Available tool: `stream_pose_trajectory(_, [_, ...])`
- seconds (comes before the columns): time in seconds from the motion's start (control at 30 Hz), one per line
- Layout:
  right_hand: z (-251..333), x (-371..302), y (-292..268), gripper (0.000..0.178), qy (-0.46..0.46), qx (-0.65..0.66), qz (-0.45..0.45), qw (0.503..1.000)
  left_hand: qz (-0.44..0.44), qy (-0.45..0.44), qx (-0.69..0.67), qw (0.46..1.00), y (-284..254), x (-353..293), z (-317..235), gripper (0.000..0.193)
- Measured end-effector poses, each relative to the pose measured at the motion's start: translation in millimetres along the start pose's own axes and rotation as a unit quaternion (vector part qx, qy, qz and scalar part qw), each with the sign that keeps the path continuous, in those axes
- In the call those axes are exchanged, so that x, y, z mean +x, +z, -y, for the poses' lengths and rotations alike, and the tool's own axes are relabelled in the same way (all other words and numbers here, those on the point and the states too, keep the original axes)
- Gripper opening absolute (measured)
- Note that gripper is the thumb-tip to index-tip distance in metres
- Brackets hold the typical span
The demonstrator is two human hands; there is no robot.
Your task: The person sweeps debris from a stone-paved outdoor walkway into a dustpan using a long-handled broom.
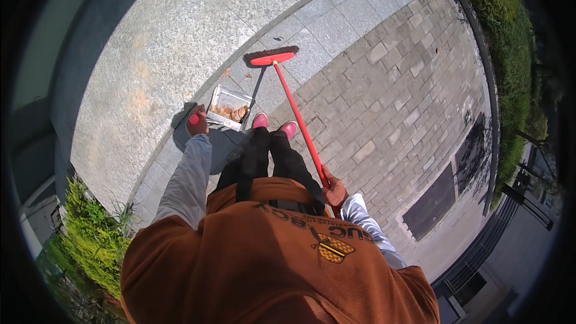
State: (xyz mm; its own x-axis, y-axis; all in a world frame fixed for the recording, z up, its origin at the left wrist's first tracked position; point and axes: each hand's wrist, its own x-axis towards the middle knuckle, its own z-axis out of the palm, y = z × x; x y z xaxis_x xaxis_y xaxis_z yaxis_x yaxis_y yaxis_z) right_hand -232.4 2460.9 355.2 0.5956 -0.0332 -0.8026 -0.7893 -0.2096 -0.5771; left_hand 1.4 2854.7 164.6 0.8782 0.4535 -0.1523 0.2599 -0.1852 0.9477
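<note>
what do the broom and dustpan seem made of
Broom head: probably plastic, smooth, evenly red. Bristles: dark, matte fringe, perhaps synthetic. Broom handle: smooth, even red, perhaps plastic or coated metal. Dustpan: pale, smooth-looking walls, metal or plastic; I can't tell which.

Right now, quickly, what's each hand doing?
Left hand: closed on a red grip, seemingly of the dustpan.
Right hand: closed, holding the red broom.

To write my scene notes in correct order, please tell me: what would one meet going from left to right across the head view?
Yellow-green shrub, left hand, dustpan, red broom head, right hand, green hedge.
</note>
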Motion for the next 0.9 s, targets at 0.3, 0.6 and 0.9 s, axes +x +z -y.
stream_pose_trajectory(0.3, [-20,-93,5,0.063,0.114,0.356,-0.002,0.927,0.077,-0.041,0.143,0.986,-38,23,17,0.015])
stream_pose_trajectory(0.6, [80,5,-11,0.077,0.095,0.140,-0.056,0.984,0.067,0.029,0.103,0.992,-39,29,18,0.015])
stream_pose_trajectory(0.9, [70,-60,34,0.055,0.091,0.107,0.113,0.984,0.109,0.067,0.146,0.981,-37,51,29,0.013])
